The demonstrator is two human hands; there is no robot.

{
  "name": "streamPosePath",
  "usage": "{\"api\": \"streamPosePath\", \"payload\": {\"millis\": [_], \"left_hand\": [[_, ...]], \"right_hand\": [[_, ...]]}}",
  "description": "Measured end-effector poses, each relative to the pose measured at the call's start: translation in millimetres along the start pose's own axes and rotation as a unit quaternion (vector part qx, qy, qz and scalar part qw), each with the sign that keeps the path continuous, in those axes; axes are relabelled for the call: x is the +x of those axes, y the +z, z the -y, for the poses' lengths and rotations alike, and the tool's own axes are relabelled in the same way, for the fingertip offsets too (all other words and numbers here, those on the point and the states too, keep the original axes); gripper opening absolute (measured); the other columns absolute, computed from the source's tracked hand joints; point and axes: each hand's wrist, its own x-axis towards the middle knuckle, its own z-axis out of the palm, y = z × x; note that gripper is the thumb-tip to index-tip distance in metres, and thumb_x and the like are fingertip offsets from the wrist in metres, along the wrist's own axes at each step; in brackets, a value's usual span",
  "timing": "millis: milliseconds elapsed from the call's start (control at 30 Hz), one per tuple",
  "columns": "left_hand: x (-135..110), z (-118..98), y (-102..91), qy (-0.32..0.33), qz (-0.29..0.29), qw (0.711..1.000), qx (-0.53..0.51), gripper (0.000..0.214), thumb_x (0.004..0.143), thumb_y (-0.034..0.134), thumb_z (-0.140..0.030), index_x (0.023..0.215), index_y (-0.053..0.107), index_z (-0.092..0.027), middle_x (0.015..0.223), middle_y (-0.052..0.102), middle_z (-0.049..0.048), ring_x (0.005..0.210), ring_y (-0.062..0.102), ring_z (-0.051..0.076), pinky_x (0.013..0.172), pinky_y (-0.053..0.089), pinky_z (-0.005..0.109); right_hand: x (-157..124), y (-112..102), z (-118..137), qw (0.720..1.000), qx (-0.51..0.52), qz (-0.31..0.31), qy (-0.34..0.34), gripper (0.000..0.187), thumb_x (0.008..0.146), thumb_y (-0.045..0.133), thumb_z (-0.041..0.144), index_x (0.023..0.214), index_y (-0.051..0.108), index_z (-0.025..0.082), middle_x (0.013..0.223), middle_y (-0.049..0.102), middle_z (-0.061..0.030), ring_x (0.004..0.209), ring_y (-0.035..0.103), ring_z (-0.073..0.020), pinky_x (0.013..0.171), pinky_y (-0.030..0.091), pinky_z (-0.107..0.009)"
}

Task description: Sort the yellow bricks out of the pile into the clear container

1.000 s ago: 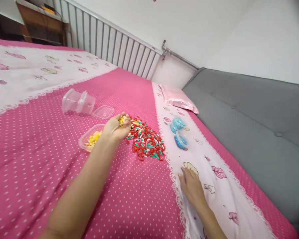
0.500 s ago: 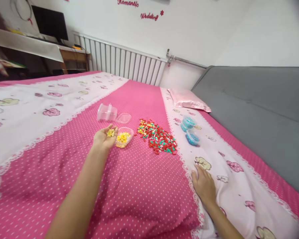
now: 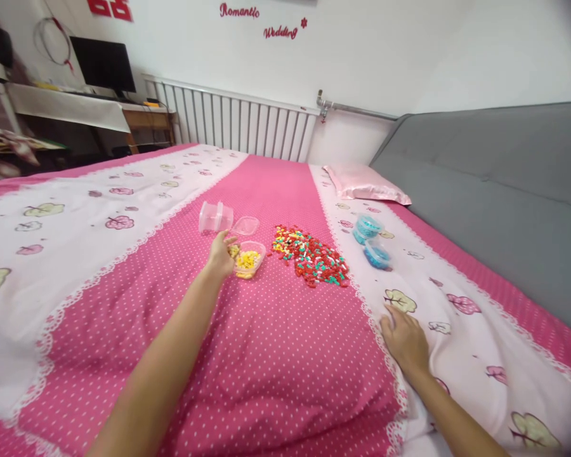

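My left hand point(image 3: 221, 255) is cupped and turned on its side, with a small heap of yellow pieces point(image 3: 233, 251) in the palm and fingers. It is at the left rim of a clear, pinkish plastic container point(image 3: 262, 254), which has yellow pieces point(image 3: 248, 259) inside. A mixed pile of small red, green, white and yellow pieces point(image 3: 309, 254) lies loose to the right of the container. My right hand point(image 3: 406, 336) rests palm down on the white strip of the bedspread, fingers loosely spread, holding nothing.
Empty clear containers point(image 3: 216, 217) lie on their side behind my left hand, beside a clear lid point(image 3: 246, 225). Tubs of blue pieces point(image 3: 367, 228) point(image 3: 377, 255) stand right of the pile. A pink pillow point(image 3: 365, 184) lies near the grey headboard point(image 3: 495, 165).
My left hand has rolled from palm up to its side, tilting the yellow pieces toward the container. The whole view has shifted slightly; my right hand stays resting on the bed.
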Motion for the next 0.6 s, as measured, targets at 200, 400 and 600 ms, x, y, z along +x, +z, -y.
{"api": "streamPosePath", "payload": {"millis": [200, 400, 600], "left_hand": [[9, 10, -3.2, 0.093, 0.048, 0.990, 0.097, 0.031, 0.087, 0.048, -0.044, 0.096, 0.061, -0.017, 0.109, 0.063, 0.0116, 0.116, 0.051, 0.020, 0.096, 0.038, 0.028], [7, 14, -17.3, 0.172, 0.147, 0.957, 0.183, 0.041, 0.087, 0.046, -0.048, 0.110, 0.062, -0.018, 0.130, 0.056, 0.0125, 0.126, 0.046, 0.023, 0.110, 0.025, 0.036], [18, 42, -32.6, 0.345, 0.238, 0.753, 0.507, 0.040, 0.066, 0.072, -0.036, 0.103, 0.065, -0.023, 0.137, 0.051, 0.0098, 0.136, 0.032, 0.030, 0.116, 0.006, 0.040]], "right_hand": [[0, 2, 0, 1.000, -0.010, -0.008, 0.006, 0.043, 0.085, 0.039, 0.032, 0.113, 0.064, 0.009, 0.112, 0.067, -0.0141, 0.100, 0.058, -0.0273, 0.092, 0.044, -0.040], [0, 4, -2, 1.000, -0.008, -0.006, 0.005, 0.043, 0.085, 0.039, 0.033, 0.113, 0.064, 0.009, 0.111, 0.067, -0.0138, 0.101, 0.059, -0.0277, 0.093, 0.044, -0.040], [2, 4, 0, 1.000, -0.014, -0.004, 0.019, 0.041, 0.085, 0.040, 0.031, 0.113, 0.064, 0.011, 0.111, 0.067, -0.0121, 0.100, 0.058, -0.0265, 0.091, 0.044, -0.040]]}}
